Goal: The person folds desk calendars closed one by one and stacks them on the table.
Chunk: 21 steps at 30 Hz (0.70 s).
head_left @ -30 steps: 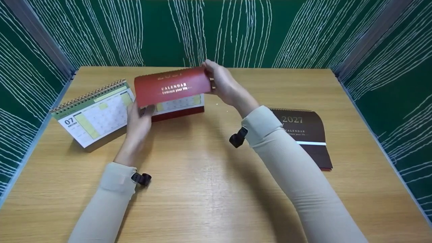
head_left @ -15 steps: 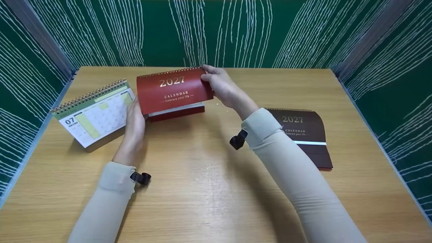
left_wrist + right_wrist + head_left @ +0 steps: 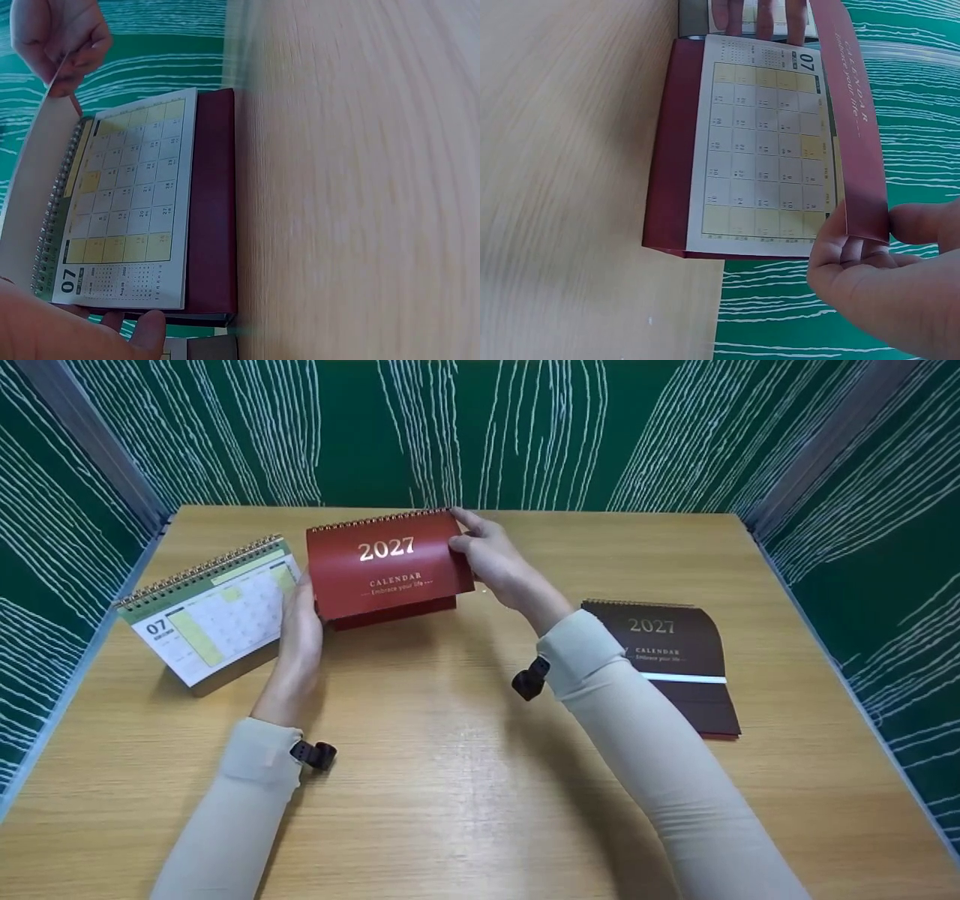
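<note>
A red 2027 desk calendar [image 3: 386,566] stands at the back left of the table. My right hand [image 3: 499,559] pinches the right edge of its red cover [image 3: 859,127] between thumb and fingers, holding it lifted off the page. Beneath the cover, the July page [image 3: 124,202] shows in both wrist views. My left hand [image 3: 301,622] touches the calendar's left end, its fingers [image 3: 765,19] straight there in the right wrist view. Close to the left of that hand stands a green-topped desk calendar [image 3: 225,615], also at 07, with gold spiral binding.
A dark brown 2027 calendar [image 3: 675,645] with a white band [image 3: 686,679] lies at the right, partly behind my right sleeve [image 3: 630,720]. Green walls with white streaks [image 3: 525,435] enclose the wooden table [image 3: 420,795] at the back and sides.
The red cover has come down over the July page, so its full 2027 lettering faces the head camera. My left hand has drawn back from the page's lower corner to the calendar's left end.
</note>
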{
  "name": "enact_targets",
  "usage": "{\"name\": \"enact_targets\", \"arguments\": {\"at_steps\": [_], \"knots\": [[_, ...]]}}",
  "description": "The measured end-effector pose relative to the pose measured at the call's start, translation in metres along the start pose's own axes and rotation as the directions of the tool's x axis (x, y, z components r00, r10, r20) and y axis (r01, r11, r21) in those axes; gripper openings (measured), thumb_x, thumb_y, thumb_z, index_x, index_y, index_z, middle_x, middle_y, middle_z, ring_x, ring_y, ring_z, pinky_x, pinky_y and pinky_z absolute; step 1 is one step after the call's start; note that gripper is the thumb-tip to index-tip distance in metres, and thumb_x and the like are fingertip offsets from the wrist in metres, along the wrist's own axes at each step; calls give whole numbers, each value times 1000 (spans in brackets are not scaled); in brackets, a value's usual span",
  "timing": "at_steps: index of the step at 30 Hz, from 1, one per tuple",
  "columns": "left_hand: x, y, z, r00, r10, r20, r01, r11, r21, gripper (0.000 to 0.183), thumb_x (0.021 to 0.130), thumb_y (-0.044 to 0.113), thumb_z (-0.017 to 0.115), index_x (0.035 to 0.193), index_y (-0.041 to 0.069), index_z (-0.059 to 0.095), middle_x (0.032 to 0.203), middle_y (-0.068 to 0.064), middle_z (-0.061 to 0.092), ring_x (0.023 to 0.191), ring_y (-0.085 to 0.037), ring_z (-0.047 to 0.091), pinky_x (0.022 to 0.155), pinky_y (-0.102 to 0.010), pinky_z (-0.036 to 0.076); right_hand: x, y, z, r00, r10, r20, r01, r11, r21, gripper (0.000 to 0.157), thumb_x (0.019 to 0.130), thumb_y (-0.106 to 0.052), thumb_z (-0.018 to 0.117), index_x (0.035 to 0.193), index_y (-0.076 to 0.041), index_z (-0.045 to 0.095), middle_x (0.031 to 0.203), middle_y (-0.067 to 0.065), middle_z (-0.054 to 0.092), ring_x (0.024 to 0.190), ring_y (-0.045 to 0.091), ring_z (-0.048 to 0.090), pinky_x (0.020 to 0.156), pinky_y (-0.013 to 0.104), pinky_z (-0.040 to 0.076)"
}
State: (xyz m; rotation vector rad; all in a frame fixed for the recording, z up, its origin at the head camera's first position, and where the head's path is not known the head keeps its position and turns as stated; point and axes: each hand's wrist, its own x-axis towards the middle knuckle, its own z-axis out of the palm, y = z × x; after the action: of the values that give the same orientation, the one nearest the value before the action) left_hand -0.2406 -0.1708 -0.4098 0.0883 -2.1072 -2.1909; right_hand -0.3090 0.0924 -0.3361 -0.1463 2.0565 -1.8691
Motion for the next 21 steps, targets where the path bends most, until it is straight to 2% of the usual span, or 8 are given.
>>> {"name": "enact_targets", "arguments": {"at_steps": [4,9,13,16,18,21], "knots": [[-1,0,1,999,-51,-3,51,999,-20,56,116,47,22,168,31,33,163,7,42,154,-4,22,129,-35,13,0,6,-1,1000,-22,-4,22,1000,-17,62,113,-15,45,171,-20,25,138,13,57,114,26,67,95,35,60],[-2,0,-2,997,-72,-11,72,994,82,60,115,46,16,172,26,15,176,12,15,159,-2,6,131,-30,5,2,12,0,999,-40,-13,39,999,-20,62,112,-13,47,170,-23,28,131,17,59,109,28,68,93,37,60],[-3,0,-2,998,-55,-7,55,993,102,60,115,46,15,172,24,14,177,10,14,160,-4,6,131,-31,7,4,16,1,998,-57,-19,56,998,-36,64,111,-10,48,170,-24,28,129,18,60,109,28,68,95,37,60],[-3,0,-2,998,-57,1,57,994,90,60,115,47,16,172,27,12,177,11,16,160,-6,8,132,-33,10,5,20,1,997,-76,-24,74,995,-61,65,111,-9,48,170,-26,28,128,19,62,110,28,68,97,37,59],[-4,0,-2,997,-76,-5,76,992,105,60,115,50,17,172,31,11,177,11,12,161,-8,7,132,-35,11,5,23,1,995,-93,-30,90,992,-88,65,111,-9,49,170,-28,28,128,19,63,111,28,68,97,37,59],[-6,0,-2,994,-102,-30,105,984,143,60,114,52,22,171,36,12,178,9,8,162,-10,3,132,-39,7,6,28,1,992,-123,-36,118,985,-123,66,112,-9,50,170,-31,28,127,18,64,112,28,68,96,37,59]]}}
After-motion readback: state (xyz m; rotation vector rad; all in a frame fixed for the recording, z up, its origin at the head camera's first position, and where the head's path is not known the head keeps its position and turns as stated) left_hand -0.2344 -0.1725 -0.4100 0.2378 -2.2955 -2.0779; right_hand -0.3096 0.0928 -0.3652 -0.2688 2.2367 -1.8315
